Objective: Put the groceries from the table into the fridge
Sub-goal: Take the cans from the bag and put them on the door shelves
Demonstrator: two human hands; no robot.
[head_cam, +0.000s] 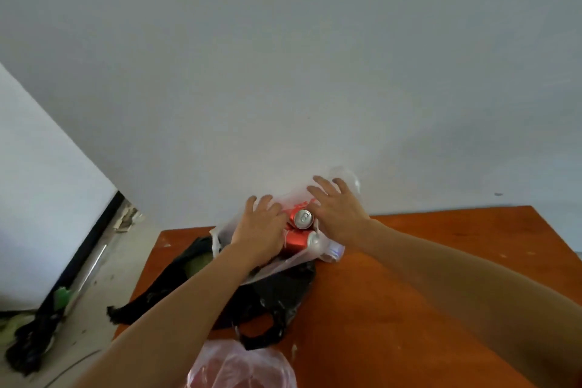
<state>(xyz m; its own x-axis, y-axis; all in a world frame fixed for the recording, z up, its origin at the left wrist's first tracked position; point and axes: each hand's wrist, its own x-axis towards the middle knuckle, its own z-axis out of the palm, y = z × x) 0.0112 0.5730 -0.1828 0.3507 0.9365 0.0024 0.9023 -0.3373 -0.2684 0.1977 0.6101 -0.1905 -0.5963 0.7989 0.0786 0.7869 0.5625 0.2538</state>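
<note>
My left hand [259,225] and right hand [338,211] lie spread, fingers open, on the clear bag [315,195] at the table's [409,277] far edge, parting the plastic, I judge, to reach the red cans [300,228] inside; neither grips anything yet

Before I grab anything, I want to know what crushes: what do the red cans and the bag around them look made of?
Red cans: likely thin metal, glossy red paint, silvery top with pull tab showing. Clear bag: thin translucent plastic film, wrinkled and shiny.
</note>
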